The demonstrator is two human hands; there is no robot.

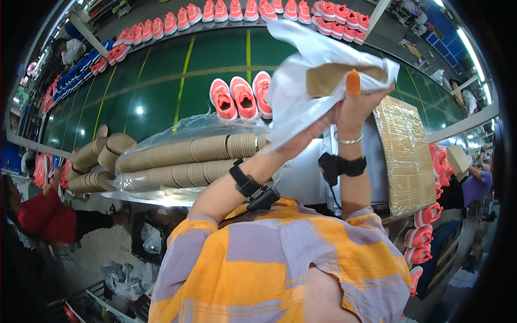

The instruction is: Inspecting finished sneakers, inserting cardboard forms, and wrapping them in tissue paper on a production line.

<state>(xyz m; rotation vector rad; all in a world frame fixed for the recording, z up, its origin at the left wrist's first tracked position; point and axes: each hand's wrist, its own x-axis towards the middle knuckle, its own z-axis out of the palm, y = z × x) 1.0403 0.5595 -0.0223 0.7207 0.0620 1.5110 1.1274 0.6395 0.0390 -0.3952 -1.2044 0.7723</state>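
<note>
A sheet of white tissue paper (288, 75) is raised in front of me over the green conveyor belt. A curved brown cardboard insert (322, 79) lies against the paper, partly wrapped by it. My right hand (356, 107), an orange finger cot on its thumb, grips the paper and the insert at their right side. Lower on the left, my left hand (301, 139) holds the near edge of the paper, its fingertips partly hidden behind the sheet. Just left of the paper, coral sneakers (243, 99) stand on the belt.
Long stacks of brown cardboard inserts (183, 153) lie in clear plastic at my left. A tape-wrapped carton (406, 156) stands at my right. Rows of coral sneakers (221, 11) line the far side. Co-workers stand at both sides, one in a red top (48, 215).
</note>
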